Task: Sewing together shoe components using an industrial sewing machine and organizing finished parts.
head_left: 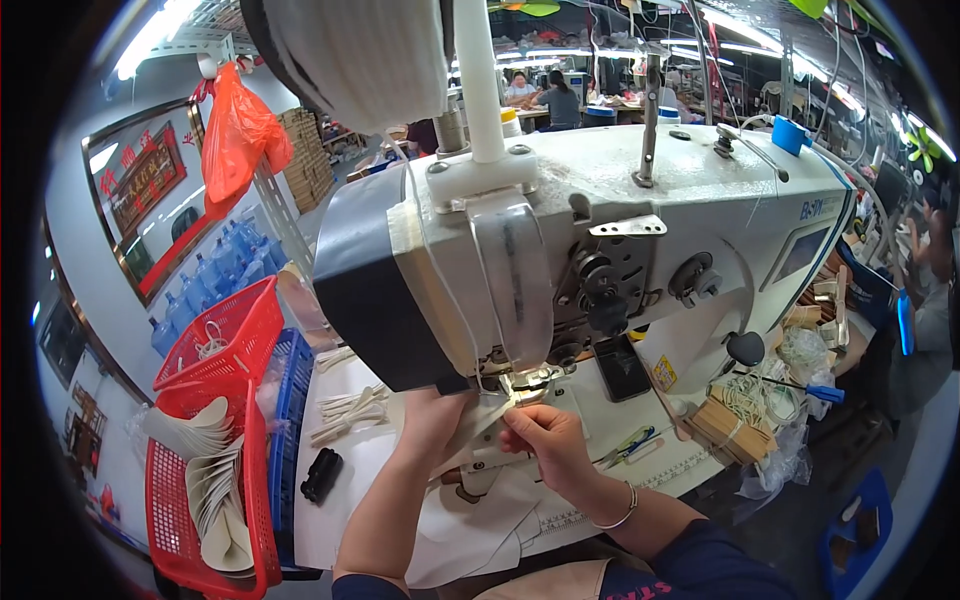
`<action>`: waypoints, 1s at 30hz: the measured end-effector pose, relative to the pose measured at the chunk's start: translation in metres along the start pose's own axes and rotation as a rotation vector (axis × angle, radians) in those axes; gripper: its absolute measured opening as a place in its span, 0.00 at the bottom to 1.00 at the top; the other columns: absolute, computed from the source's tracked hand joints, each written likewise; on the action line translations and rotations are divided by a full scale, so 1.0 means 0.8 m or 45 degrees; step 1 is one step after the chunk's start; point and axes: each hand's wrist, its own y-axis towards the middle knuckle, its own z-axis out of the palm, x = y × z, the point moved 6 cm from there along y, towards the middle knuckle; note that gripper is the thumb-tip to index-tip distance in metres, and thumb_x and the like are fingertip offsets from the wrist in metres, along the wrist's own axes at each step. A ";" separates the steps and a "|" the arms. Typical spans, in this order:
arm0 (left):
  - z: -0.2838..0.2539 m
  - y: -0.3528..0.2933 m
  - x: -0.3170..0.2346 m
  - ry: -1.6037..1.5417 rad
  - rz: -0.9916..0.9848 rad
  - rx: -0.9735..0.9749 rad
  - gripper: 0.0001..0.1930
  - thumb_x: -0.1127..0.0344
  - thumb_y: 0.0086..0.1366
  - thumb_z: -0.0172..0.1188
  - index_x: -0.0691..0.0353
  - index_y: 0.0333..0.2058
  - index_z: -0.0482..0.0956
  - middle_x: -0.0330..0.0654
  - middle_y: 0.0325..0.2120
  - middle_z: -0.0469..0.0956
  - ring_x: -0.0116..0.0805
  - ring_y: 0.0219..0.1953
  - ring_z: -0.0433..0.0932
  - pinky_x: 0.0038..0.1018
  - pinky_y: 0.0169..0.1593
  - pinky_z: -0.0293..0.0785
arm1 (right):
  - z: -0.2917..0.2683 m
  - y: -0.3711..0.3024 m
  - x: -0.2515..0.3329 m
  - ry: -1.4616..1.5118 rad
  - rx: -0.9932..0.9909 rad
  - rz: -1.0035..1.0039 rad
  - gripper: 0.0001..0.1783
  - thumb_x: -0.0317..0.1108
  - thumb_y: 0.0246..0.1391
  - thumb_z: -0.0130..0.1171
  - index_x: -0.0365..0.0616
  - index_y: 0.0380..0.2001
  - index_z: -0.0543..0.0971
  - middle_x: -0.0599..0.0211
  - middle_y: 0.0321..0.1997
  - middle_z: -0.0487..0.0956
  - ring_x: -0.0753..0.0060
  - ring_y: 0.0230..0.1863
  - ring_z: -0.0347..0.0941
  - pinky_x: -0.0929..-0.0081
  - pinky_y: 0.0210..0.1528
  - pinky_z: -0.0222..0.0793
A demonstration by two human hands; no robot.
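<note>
Workpiece (478, 424) at presser foot (530, 384), both hands engaged

Clock positions taken from presser foot of white sewing machine (730, 195). Cream workpiece runs toward 8 o'clock, upper end beside the foot. Right hand (556, 440), 5 o'clock: thumb and forefinger pinch the workpiece edge. Left hand (436, 420), 8 o'clock, lies against the workpiece; fingertips hidden, grip cannot be told. Pale strips (350, 412) at 9; thread snips (630, 447) at 4; black rectangular tray (622, 368) at 3; red basket (262, 525) of curved pale pieces (212, 480) at 8.
</note>
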 end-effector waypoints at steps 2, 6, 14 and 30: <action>-0.001 0.002 0.005 -0.036 -0.010 -0.026 0.20 0.79 0.52 0.56 0.65 0.46 0.69 0.39 0.39 0.72 0.27 0.41 0.71 0.23 0.44 0.68 | -0.001 -0.001 -0.002 0.031 0.000 -0.010 0.10 0.35 0.52 0.58 0.37 0.29 0.78 0.68 0.25 0.78 0.81 0.26 0.74 0.85 0.31 0.71; -0.002 0.003 0.015 -0.249 0.028 -0.127 0.20 0.78 0.53 0.56 0.65 0.47 0.69 0.39 0.41 0.72 0.28 0.42 0.71 0.23 0.45 0.67 | -0.013 -0.003 -0.015 0.034 0.003 0.035 0.08 0.33 0.53 0.57 0.38 0.31 0.78 0.67 0.25 0.77 0.79 0.26 0.74 0.84 0.30 0.71; -0.015 0.015 0.029 0.092 0.079 -0.074 0.23 0.73 0.51 0.62 0.66 0.47 0.68 0.42 0.39 0.73 0.30 0.44 0.71 0.25 0.46 0.67 | -0.046 -0.016 -0.037 -0.002 -0.031 0.119 0.07 0.32 0.52 0.57 0.38 0.30 0.77 0.68 0.25 0.77 0.81 0.25 0.73 0.84 0.30 0.72; -0.025 0.025 -0.068 1.307 1.061 0.557 0.17 0.76 0.47 0.54 0.63 0.40 0.75 0.48 0.33 0.75 0.43 0.36 0.74 0.31 0.41 0.71 | -0.099 -0.070 -0.081 -0.326 0.020 0.412 0.09 0.34 0.53 0.57 0.39 0.31 0.76 0.69 0.27 0.77 0.82 0.28 0.71 0.86 0.33 0.68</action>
